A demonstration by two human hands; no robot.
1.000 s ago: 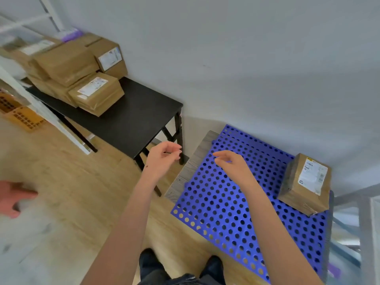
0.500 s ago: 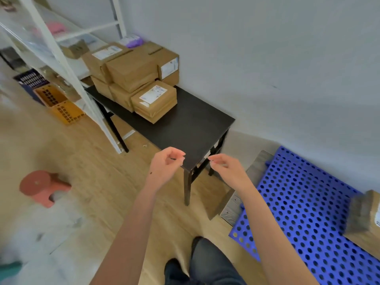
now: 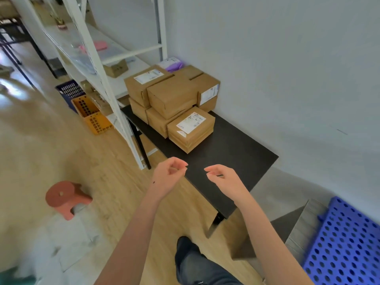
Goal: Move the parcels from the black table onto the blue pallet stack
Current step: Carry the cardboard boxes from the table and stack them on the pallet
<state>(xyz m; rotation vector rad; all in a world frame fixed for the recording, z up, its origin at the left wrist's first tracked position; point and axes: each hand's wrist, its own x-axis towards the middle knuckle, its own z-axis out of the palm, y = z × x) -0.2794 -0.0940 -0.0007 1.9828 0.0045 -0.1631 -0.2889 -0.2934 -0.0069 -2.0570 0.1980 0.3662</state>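
Several brown cardboard parcels [image 3: 172, 95] are stacked at the far left end of the black table [image 3: 232, 153]. The nearest parcel [image 3: 191, 128] lies flat with a white label on top. A corner of the blue perforated pallet stack [image 3: 345, 241] shows at the lower right. My left hand [image 3: 169, 175] and my right hand [image 3: 221, 177] hover side by side over the table's near edge, fingers loosely curled, holding nothing. Both are well short of the parcels.
A white metal shelf rack [image 3: 98, 64] stands left of the table. An orange crate [image 3: 91, 114] and a dark blue crate [image 3: 70, 91] sit under it. A red stool [image 3: 65, 197] is on the wooden floor at left. The grey wall runs behind the table.
The view has swung left from the pallet to the table. The parcel on the pallet has left the view. Both empty hands moved with it toward the table edge.
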